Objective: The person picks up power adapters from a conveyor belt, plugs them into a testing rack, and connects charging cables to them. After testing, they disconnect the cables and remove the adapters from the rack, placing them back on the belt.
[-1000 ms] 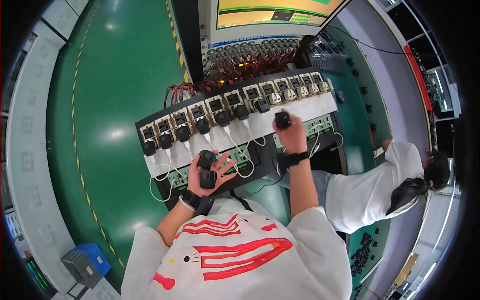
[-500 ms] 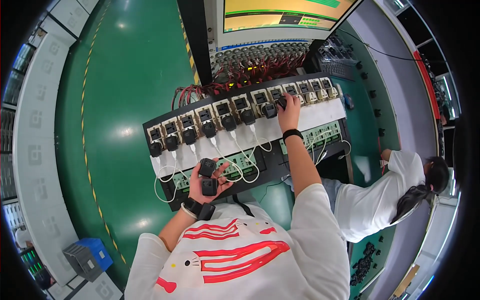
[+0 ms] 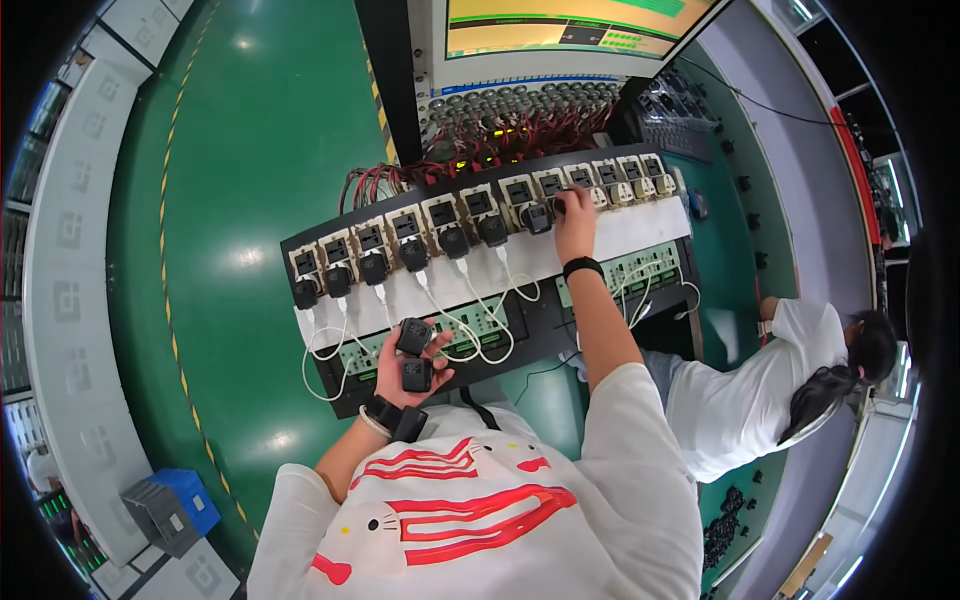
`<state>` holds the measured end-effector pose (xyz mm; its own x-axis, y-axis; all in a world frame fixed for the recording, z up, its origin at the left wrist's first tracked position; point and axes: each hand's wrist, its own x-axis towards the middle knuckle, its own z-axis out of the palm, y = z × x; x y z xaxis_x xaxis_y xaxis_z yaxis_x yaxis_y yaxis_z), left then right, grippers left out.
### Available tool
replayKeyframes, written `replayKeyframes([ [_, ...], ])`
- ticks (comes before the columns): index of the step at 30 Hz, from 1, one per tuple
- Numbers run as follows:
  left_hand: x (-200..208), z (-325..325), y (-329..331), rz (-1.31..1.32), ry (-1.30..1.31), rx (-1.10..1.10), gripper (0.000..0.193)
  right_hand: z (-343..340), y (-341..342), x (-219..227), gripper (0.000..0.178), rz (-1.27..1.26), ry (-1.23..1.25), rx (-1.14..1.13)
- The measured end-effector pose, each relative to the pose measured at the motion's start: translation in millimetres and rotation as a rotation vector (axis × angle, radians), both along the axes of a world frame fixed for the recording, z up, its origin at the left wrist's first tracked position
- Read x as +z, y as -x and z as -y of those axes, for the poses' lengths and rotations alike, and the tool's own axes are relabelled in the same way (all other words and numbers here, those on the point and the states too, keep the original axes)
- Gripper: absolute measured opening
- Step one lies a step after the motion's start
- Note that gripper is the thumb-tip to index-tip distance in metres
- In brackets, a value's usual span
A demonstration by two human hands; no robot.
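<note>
1. Nearest you, your left hand (image 3: 400,372) lies palm up, its fingers loosely spread beneath two black adapters (image 3: 415,337) resting side by side on it (a dark band and a pale one circle that wrist).
2. Just beyond it, white cables (image 3: 483,357) loop over a green circuit board (image 3: 480,318) on the bench's near side.
3. Farther out, across the white strip (image 3: 560,245), your right hand (image 3: 574,222) pinches a third adapter (image 3: 559,207) at a socket in the row; you can't tell from here whether it is fully seated.
4. To that hand's left, more black adapters sit plugged into the sockets (image 3: 441,213).
5. Behind the row, red wires (image 3: 450,170) bunch below a lit monitor (image 3: 560,30).
6. Off to your right, a co-worker in a white top (image 3: 745,400) leans away.
</note>
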<state>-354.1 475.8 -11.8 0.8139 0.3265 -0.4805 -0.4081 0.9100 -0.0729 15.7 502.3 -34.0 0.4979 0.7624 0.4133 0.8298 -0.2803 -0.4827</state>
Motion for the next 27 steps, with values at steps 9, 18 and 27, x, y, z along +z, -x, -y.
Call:
replayKeyframes([
  [9,2,3,-2,-0.008,-0.039,-0.055,0.051,2,-2,4,0.030,-0.224,-0.239,-0.182],
  [18,2,5,-12,-0.039,-0.009,-0.069,0.051,18,7,-13,0.056,-0.145,0.035,0.000],
  [27,13,9,-27,0.016,0.019,-0.071,0.051,35,26,25,0.079,-0.028,0.389,-0.159],
])
